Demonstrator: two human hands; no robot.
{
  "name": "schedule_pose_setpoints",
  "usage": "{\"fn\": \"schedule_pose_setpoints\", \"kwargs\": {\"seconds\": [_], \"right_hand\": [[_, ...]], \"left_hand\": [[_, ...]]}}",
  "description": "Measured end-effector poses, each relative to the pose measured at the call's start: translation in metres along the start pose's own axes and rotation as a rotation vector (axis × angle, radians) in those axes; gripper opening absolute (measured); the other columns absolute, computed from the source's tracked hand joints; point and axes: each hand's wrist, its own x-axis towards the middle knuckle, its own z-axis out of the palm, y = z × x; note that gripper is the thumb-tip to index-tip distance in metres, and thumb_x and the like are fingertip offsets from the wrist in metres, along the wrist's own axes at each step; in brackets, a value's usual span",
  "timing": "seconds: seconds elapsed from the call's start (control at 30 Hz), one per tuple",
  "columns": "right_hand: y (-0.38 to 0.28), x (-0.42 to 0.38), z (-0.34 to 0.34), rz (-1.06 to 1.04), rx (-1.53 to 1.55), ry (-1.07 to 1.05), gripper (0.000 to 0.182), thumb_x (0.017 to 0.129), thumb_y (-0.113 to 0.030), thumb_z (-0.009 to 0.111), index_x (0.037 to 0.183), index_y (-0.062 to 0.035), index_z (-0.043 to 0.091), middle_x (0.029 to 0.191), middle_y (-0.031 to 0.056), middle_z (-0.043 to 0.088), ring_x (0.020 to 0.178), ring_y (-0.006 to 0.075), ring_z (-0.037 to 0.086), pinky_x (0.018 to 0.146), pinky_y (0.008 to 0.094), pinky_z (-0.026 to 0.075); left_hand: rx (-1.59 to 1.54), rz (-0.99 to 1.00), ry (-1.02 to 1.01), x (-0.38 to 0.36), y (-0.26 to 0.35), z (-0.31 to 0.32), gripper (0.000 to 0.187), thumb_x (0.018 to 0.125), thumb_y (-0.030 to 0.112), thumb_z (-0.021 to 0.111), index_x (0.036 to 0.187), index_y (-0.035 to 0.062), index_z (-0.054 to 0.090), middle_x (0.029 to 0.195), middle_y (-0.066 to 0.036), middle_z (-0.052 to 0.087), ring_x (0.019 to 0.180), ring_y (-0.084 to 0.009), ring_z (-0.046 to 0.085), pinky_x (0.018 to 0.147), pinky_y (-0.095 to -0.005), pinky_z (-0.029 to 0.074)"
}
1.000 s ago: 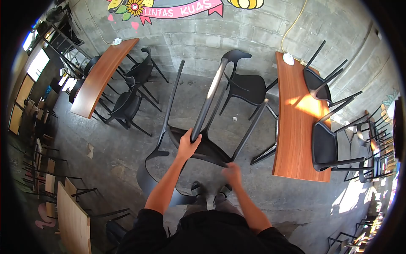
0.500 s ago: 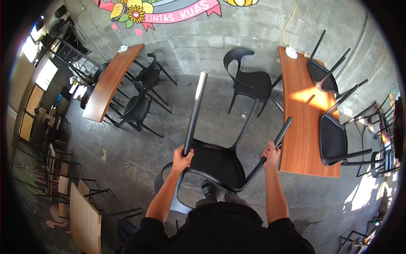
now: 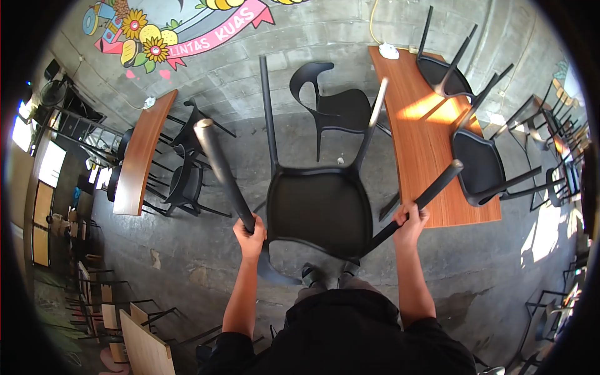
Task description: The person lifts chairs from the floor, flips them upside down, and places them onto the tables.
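Note:
Between my arms is a black chair [image 3: 319, 209], turned over so the underside of its seat faces me and its legs stick up and away. My left hand [image 3: 250, 237] is wrapped round one leg near the seat's left side. Around the leg on the right, my right hand [image 3: 411, 220] is closed too, beside the edge of a brown wooden table [image 3: 425, 187]. The other two legs point toward the wall. The chair's curved backrest hangs low at left, above the floor near my feet, partly hidden behind the seat.
Two overturned black chairs [image 3: 478, 165] rest on the brown table. Another black chair [image 3: 344, 109] stands upright by the wall. At left are a second brown table [image 3: 140, 162] with black chairs [image 3: 185, 181] and a pale wooden table [image 3: 147, 344]. Concrete floor [image 3: 206, 250] lies between.
The held chair has swung and tilted so its seat underside and all legs show more fully. Both hands keep hold of its legs. My view has turned rightward.

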Motion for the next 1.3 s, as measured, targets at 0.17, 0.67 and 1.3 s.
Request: {"fn": "schedule_pose_setpoints", "kwargs": {"seconds": [0.17,0.67,1.3], "right_hand": [[-0.055,0.018,-0.017,-0.196,-0.015,0.035,0.029,0.088,-0.006,0.057,0.064,-0.009,0.041,0.049,-0.0007,0.035,0.041,0.0083,0.031,0.043,0.0274,0.027],[-0.115,0.017,-0.129,-0.5,-0.275,0.195,0.03,0.089,-0.006,0.06,0.064,-0.0072,0.043,0.052,-0.0024,0.038,0.043,0.0049,0.03,0.044,0.0231,0.031],[-0.116,0.064,-0.164,-0.276,-0.545,0.175,0.035,0.094,-0.014,0.066,0.065,-0.0064,0.048,0.052,-0.001,0.042,0.044,0.0073,0.039,0.045,0.0249,0.034]], "left_hand": [[-0.189,0.186,-0.116,-0.01,0.013,0.052,0.019,0.096,0.003,0.052,0.077,0.0016,0.048,0.055,-0.002,0.047,0.044,-0.0085,0.042,0.044,-0.0261,0.038],[-0.521,0.05,-0.369,-0.064,0.025,0.152,0.033,0.095,0.019,0.055,0.067,0.0067,0.041,0.049,-0.002,0.039,0.04,-0.011,0.035,0.041,-0.0285,0.035],[-0.517,0.011,-0.551,-0.022,0.019,0.186,0.046,0.094,0.016,0.054,0.052,0.0062,0.038,0.044,-0.006,0.044,0.035,-0.0148,0.041,0.037,-0.0281,0.039]]}}
